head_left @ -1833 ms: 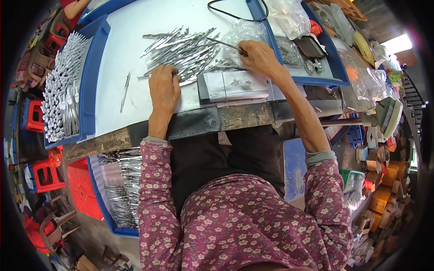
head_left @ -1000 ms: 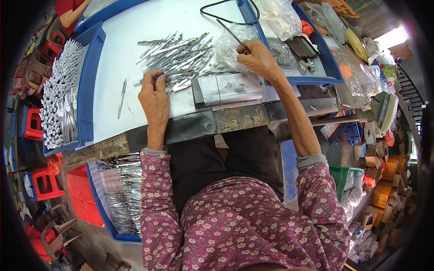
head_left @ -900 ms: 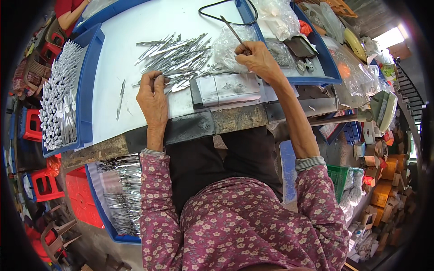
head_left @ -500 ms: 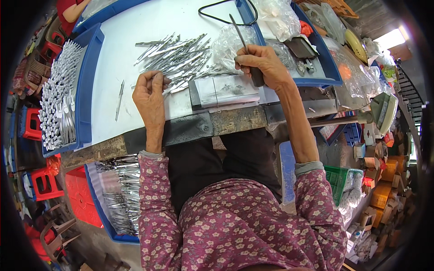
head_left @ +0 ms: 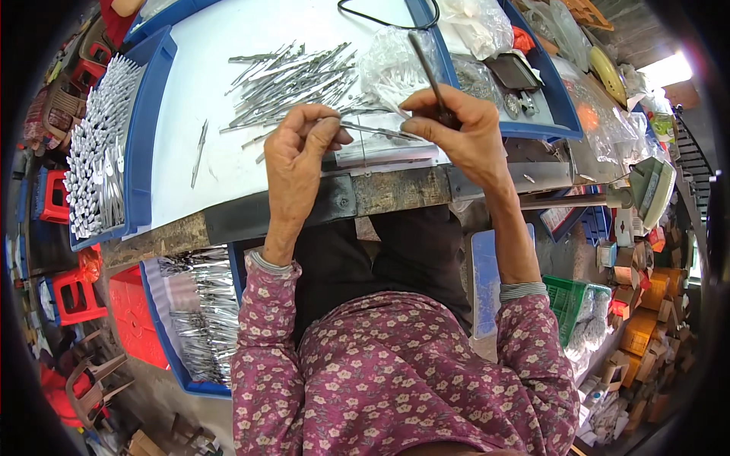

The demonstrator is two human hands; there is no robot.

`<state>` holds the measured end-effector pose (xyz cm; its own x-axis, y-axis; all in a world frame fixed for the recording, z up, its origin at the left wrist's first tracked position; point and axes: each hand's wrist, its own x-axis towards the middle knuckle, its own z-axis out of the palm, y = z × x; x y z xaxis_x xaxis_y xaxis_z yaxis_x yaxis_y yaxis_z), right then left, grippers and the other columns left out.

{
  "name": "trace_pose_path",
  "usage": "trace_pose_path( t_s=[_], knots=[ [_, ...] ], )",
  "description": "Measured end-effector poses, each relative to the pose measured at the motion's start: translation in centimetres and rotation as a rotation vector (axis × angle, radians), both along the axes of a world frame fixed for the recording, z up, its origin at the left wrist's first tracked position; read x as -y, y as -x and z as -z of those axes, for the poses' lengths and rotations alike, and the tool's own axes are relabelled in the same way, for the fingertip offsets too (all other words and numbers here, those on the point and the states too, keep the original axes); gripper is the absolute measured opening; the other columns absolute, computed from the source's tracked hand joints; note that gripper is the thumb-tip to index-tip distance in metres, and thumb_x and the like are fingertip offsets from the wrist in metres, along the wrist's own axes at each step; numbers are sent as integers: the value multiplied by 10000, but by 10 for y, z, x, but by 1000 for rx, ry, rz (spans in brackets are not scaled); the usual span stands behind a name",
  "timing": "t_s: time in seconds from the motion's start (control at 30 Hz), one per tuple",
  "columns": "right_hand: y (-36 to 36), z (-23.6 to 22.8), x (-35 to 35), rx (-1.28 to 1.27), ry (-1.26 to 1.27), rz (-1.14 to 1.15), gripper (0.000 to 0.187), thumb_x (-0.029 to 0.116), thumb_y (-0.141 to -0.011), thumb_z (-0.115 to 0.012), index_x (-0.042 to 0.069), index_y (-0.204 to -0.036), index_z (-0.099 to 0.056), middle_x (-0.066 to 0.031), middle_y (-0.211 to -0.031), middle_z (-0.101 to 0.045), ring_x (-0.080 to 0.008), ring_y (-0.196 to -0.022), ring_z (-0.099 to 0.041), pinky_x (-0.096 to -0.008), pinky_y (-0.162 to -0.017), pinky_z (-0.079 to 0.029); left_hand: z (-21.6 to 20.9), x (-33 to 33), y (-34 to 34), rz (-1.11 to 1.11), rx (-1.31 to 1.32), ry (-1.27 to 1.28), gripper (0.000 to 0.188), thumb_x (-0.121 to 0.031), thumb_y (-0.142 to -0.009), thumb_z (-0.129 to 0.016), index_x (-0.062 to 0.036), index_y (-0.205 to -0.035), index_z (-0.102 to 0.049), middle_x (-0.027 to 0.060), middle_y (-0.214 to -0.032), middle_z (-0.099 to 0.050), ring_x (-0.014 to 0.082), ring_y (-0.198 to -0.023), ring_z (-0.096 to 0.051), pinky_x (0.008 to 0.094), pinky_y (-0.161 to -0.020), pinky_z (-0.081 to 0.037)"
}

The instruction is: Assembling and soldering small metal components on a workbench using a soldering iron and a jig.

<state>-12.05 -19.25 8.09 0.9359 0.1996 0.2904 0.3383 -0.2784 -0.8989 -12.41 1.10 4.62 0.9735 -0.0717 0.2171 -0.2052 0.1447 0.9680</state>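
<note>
My left hand (head_left: 299,152) is closed, thumb and forefinger pinching one end of a thin metal strip (head_left: 376,131). The strip spans the gap to my right hand (head_left: 468,137), whose fingertips are at its other end. Wrapped in my right hand is a dark-handled tool (head_left: 427,68) with a long thin shaft pointing up and away; its exact kind is unclear. Beyond my left hand lies a loose pile of similar metal strips (head_left: 293,80) on a white sheet (head_left: 201,61). Below the held strip sits a flat white block tied with string (head_left: 384,154), partly covered by my hands.
At left, a blue tray (head_left: 152,121) holds many upright white-tipped pieces (head_left: 103,144). A single strip (head_left: 199,154) lies apart. Clear plastic bags (head_left: 391,61), a black cord loop (head_left: 388,36) and another blue tray (head_left: 559,106) are at right. Below the table's edge stands a tray of metal pieces (head_left: 201,327).
My left hand has moved right from the pile's near edge, with a metal strip now in its pinch. My right hand has come down slightly, its fingertips at the strip; the tool's shaft has tilted.
</note>
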Motion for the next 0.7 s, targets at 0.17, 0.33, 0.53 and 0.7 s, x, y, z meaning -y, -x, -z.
trace_pose_path(
  t_s=[0.17,0.33,0.53,0.7],
  knots=[
    [12,-1,-2,359,246,-43,193,-23,-700,-656,34,-878,-606,-90,-713,-559,-209,-622,-556,-293,-535,-427,-1,10,5,85,-9,48,138,-125,-887,-541,3,-932,-567,39,-727,-622,63,-660,-565,183,-600,-435],
    [22,1,-6,613,454,-24,302,-44,-608,-645,68,-881,-584,-46,-702,-543,-223,-639,-564,-312,-540,-439,2,12,8,132,-42,101,135,-115,-885,-539,8,-936,-566,42,-746,-618,82,-689,-594,182,-608,-452],
    [26,3,-6,671,521,-17,310,-33,-589,-625,69,-878,-580,-35,-716,-534,-208,-643,-551,-311,-539,-441,5,16,8,159,-26,127,125,-102,-883,-535,7,-935,-567,43,-745,-616,84,-697,-598,186,-618,-459],
    [27,5,-8,669,535,-23,309,-23,-584,-618,65,-878,-581,-36,-719,-523,-208,-641,-547,-312,-539,-439,8,16,7,177,-34,143,118,-96,-880,-538,9,-926,-567,44,-733,-616,83,-687,-591,186,-617,-457]
  ],
)
